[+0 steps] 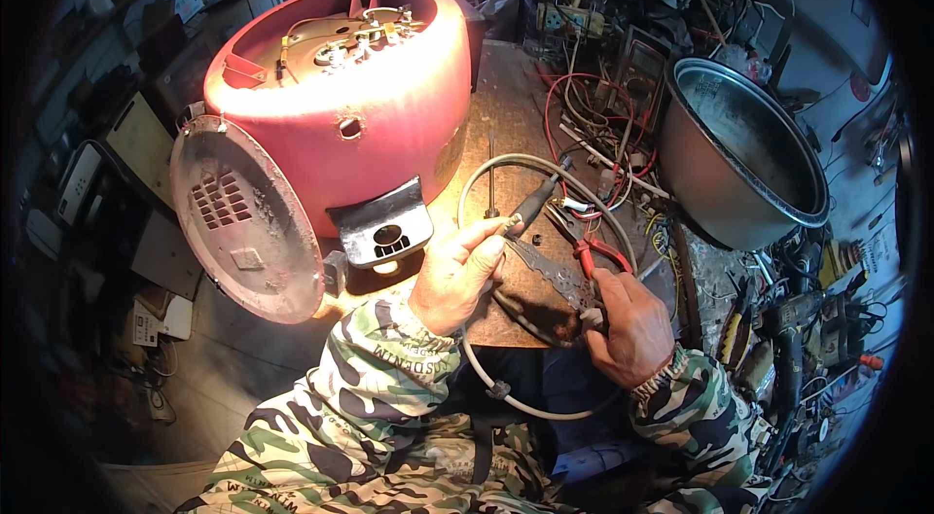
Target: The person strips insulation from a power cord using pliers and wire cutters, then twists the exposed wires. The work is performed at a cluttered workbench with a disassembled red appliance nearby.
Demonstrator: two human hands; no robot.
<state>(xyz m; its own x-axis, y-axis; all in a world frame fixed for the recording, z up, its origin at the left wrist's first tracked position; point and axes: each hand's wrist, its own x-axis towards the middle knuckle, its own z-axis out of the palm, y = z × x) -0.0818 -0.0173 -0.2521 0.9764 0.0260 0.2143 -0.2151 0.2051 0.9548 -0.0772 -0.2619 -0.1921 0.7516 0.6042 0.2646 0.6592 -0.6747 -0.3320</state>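
My left hand (455,271) is closed, thumb and forefinger pinching a small brass-coloured piece (513,225). Right beside these fingertips is a dark tapered sleeve (533,207); I cannot tell whether the two are joined. My right hand (632,324) is wrapped round a flat grey wire stripper (551,271), its jaws pointing at the left fingertips. Beyond the right hand lie red-handled pliers (595,249). A pale cord (530,409) loops around the work area and hangs past the bench edge. To the left stands a large red rice cooker body (389,96), its open end up, with wiring inside.
A round metal cover (248,222) hangs from the cooker's near left side. A grey inner pot (744,149) stands at right. A screwdriver (492,178) lies on the wooden bench (501,96). Tangled red leads (556,125) and a cluttered heap of tools (778,339) fill the right side.
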